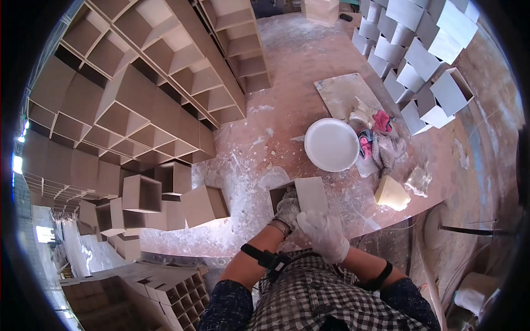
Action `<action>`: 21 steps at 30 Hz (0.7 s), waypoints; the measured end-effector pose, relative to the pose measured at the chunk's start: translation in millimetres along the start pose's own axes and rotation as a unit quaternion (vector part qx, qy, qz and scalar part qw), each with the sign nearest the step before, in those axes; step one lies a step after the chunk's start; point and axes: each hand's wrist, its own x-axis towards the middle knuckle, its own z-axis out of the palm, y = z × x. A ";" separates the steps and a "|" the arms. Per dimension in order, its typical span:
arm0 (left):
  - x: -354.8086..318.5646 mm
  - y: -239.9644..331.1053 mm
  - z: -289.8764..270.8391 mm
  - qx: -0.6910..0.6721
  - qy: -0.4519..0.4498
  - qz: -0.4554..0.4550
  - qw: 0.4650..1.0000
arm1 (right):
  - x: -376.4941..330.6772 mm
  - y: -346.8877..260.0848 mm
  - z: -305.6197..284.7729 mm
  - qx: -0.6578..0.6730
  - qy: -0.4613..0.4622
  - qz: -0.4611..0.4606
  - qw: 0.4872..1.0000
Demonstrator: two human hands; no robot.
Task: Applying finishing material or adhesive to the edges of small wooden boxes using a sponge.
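Note:
In front of me is a small open cardboard box [311,196], its upper right face pale and its dark open side turned left. My left hand [288,211], in a whitish patterned glove, reaches into that opening and holds the box from inside. My right hand [326,237], in a white-smeared glove, is at the near edge of the pale face. Its fingers are bunched; whatever they may hold is hidden. Beyond the box stands a round white tub [332,144] filled with white paste.
Plain brown boxes [204,205] stack high at the left. White-coated boxes [425,83] stand at the far right. Beside the tub lie a board [345,94], rags [383,146], a yellow sponge block [392,193] and a crumpled whitish lump [418,181]. White splashes mark the reddish table [243,143].

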 end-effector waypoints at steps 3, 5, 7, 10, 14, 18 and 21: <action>-26.0 38.8 -29.6 -0.107 0.026 -0.031 0.993 | 28.0 3.0 -9.2 -0.027 0.003 0.001 1.000; -22.7 58.1 -35.4 0.209 0.109 0.035 0.971 | 64.2 23.0 -10.1 -0.043 0.062 -0.033 0.997; -11.3 43.0 -21.4 0.146 0.118 0.045 0.981 | 85.0 45.1 4.8 -0.007 0.087 -0.025 0.996; -9.2 17.2 -17.1 0.010 0.105 0.083 0.991 | 54.0 28.5 0.0 -0.052 0.052 -0.076 0.994; -28.8 51.2 -31.8 -0.101 0.131 -0.022 0.986 | -35.4 4.8 1.3 0.029 0.020 -0.024 0.999; -24.0 39.6 -28.8 0.030 0.141 0.003 0.990 | -29.0 35.4 -10.6 -0.032 0.041 -0.007 0.999; -32.5 67.1 -52.7 0.010 0.069 -0.045 0.997 | 8.7 92.0 -11.0 -0.067 0.218 -0.019 0.974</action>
